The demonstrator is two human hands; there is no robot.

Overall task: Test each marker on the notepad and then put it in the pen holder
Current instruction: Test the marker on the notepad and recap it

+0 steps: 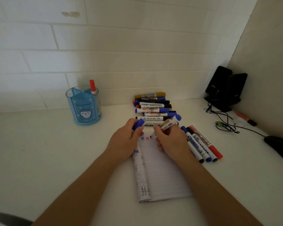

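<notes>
L grip (126,141) tight on cap (138,124), R grip (170,139) in pen-hold on marker (169,124), forearms inward.

Translucent blue pen holder (84,106), cat-printed

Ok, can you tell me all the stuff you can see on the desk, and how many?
pen holder: one, clear blue, back left of the desk
red marker: one, standing in the pen holder
marker pile: about ten, mixed caps, behind the notepad
loose markers: four, mixed caps, right of the notepad
notepad: one, white, lined, centre
speakers: two, black, right corner
cables: several, black, by the speakers
mouse: one, black, right edge
left hand: holds a blue cap
right hand: grips a blue-ended marker, tip at the notepad
</notes>
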